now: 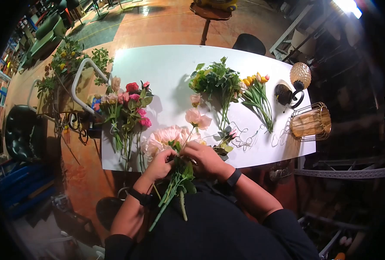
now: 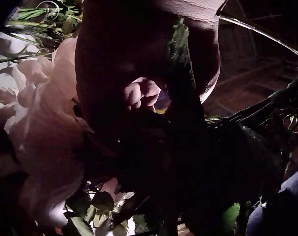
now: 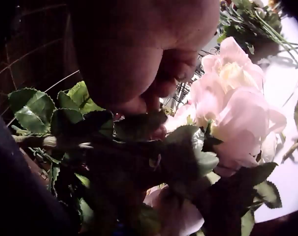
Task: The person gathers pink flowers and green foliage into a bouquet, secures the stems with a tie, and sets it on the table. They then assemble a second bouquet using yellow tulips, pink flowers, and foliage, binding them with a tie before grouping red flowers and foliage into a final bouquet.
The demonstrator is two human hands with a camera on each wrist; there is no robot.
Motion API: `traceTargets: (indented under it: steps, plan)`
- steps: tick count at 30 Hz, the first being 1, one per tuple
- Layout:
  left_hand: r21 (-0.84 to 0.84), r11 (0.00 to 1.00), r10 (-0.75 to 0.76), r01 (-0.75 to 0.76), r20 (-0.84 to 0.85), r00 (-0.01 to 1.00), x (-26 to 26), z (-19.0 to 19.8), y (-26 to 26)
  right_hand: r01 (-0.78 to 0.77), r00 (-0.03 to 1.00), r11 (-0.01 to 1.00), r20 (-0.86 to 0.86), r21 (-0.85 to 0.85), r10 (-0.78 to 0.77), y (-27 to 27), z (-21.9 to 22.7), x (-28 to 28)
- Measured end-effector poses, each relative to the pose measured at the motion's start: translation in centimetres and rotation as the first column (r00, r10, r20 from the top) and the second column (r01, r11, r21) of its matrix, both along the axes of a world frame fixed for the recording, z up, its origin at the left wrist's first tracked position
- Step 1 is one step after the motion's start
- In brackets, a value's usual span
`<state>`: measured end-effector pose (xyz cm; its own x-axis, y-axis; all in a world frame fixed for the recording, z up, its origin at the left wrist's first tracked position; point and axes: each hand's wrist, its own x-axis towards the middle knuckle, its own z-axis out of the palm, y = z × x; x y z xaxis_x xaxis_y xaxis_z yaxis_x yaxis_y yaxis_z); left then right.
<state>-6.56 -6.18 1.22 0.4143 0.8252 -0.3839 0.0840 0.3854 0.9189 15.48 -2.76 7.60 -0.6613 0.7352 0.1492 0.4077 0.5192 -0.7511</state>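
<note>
A bouquet of artificial flowers with a big pale pink bloom (image 1: 164, 138) lies over the table's near edge, its green stems (image 1: 168, 197) pointing back toward the person's dark shirt. The left hand (image 1: 160, 164) grips the stems just below the bloom. From the other side, the right hand (image 1: 204, 158) pinches at the same neck of the bouquet with curled fingers. Smaller pale pink roses (image 1: 197, 119) rise beyond the hands. In the right wrist view, a pink rose (image 3: 242, 118) and serrated leaves (image 3: 33, 110) surround the fingers. Deep shadow hides the left fingertips in the left wrist view.
On the white table (image 1: 166, 65), pink and red flowers (image 1: 132, 99) lie at left. Leafy greenery (image 1: 218, 80), yellow tulips (image 1: 257, 95) and loose string (image 1: 246, 138) lie right of centre. A wire basket (image 1: 311, 122) and an amber glass lamp (image 1: 300, 74) are at the right edge.
</note>
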Motion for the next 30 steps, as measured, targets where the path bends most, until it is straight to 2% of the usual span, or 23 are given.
traceTargets:
  steps: [2,4,5,7,8,10,12,14,17,18,20,22,30]
  plan:
    - [-0.053,0.997,0.067,-0.060,0.145,0.987,0.4,-0.3,0.0,-0.062,0.998,0.998,-0.002,0.004,0.062,-0.3,-1.0,0.0]
    - [-0.025,0.998,0.054,-0.051,0.134,0.989,0.2,0.4,-0.1,0.029,0.995,0.992,-0.092,-0.123,-0.041,-0.5,-1.8,-0.6]
    - [-0.006,0.999,0.042,-0.042,0.120,0.992,0.2,0.9,0.0,0.030,0.995,0.993,-0.092,-0.115,-0.040,-0.4,-1.9,-0.7]
    - [0.009,0.998,0.067,-0.069,0.137,0.988,0.4,0.5,-0.2,0.056,0.990,0.966,-0.113,-0.252,-0.087,-0.3,-1.9,-0.9]
    - [0.015,0.995,0.093,-0.096,0.153,0.984,0.5,0.4,-0.3,0.056,0.990,0.968,-0.114,-0.245,-0.086,-0.3,-2.0,-0.9]
    - [0.015,0.997,0.079,-0.082,0.149,0.986,0.2,0.1,-0.4,0.043,0.987,0.907,-0.124,-0.418,-0.104,-0.3,-2.2,-1.0]
    - [0.015,0.997,0.070,-0.073,0.145,0.987,0.0,-0.4,-0.4,0.040,0.984,0.919,-0.144,-0.393,-0.104,-0.5,-2.6,-1.0]
    - [0.088,0.993,0.071,-0.084,0.139,0.988,0.0,-0.7,-0.5,0.035,0.981,0.929,-0.163,-0.369,-0.102,-0.5,-3.2,-1.1]
    - [0.052,0.991,0.114,-0.125,0.171,0.979,0.2,-0.4,-0.6,0.019,0.981,0.946,-0.177,-0.322,-0.080,-0.3,-3.8,-1.2]
    - [0.053,0.990,0.116,-0.127,0.173,0.978,0.1,-0.4,-0.6,0.005,0.986,0.935,-0.153,-0.354,-0.063,-0.2,-3.7,-1.2]
    - [0.038,0.997,0.070,-0.073,0.074,0.995,-0.1,-0.4,-0.2,-0.010,0.991,0.922,-0.128,-0.387,-0.043,0.1,-3.5,-1.2]
    - [0.032,0.997,0.063,-0.065,0.051,0.997,-0.4,-0.5,0.0,-0.048,0.993,0.854,-0.120,-0.519,-0.017,0.3,-2.9,-1.3]
    - [-0.028,0.998,0.054,-0.053,0.042,0.998,-0.5,0.1,0.1,-0.029,0.995,0.811,-0.097,-0.585,-0.034,0.4,-3.2,-1.6]
